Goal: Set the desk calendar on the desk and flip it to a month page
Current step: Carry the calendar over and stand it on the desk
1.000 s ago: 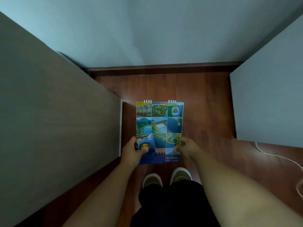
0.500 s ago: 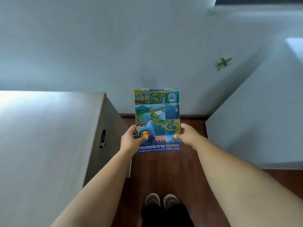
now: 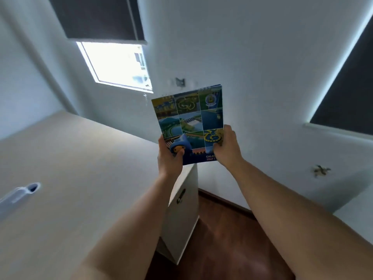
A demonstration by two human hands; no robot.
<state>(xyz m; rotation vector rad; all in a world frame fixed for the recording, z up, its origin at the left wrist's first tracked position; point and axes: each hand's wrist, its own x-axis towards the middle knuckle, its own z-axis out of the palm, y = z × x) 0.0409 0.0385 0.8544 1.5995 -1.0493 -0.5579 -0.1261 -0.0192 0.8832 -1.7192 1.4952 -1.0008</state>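
I hold the desk calendar [image 3: 189, 122] upright in the air in front of me, folded flat, its blue and green photo cover facing me and its wire spirals at the top. My left hand [image 3: 168, 156] grips its lower left corner, thumb on the cover. The lower right edge is gripped by my right hand [image 3: 227, 146]. The pale desk [image 3: 70, 178] spreads out to the left, below the calendar; the calendar's lower edge hangs just past the desk's right corner.
A grey-blue object [image 3: 19, 195] lies at the desk's left edge. A drawer front with a dark handle [image 3: 180, 196] faces right under the desk. Wooden floor [image 3: 222, 249] lies below. A bright window [image 3: 117, 63] and dark blinds are on the white walls.
My view has swung up from the floor to the wall and window. Both hands have lifted the calendar from knee height to above the level of the desk top, tilting it slightly.
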